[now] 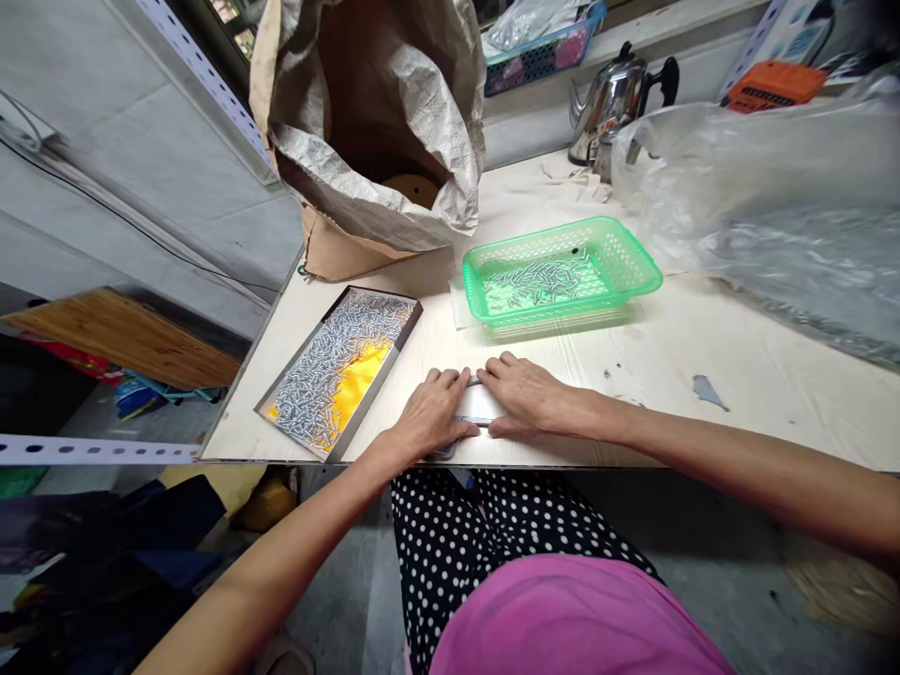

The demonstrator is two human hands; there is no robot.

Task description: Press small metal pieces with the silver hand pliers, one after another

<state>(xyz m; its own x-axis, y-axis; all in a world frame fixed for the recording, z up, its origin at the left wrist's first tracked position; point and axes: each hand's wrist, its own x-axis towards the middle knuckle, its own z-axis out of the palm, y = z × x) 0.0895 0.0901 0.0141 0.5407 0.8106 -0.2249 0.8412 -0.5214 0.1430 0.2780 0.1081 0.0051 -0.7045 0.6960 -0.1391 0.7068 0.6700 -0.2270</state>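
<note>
A thin grey frame-like piece [475, 421] lies flat at the table's front edge, with two parallel bars showing and pale surface between them. My left hand [434, 411] is closed on its left end, the thumb at the near bar and the fingers at the far one. At the right end my right hand [524, 398] grips it the same way. Both ends of the piece are hidden under my fingers. Left of my hands stands a shallow box [376, 398] of small silvery metal pins [309, 375] on yellow material. Beyond them, a green plastic basket [633, 267] holds more such pins.
A large open paper sack [380, 234] stands at the back left. A metal kettle [619, 103] and a clear plastic bag [787, 197] occupy the back right. A small grey scrap [709, 391] lies on the wooden tabletop [773, 403].
</note>
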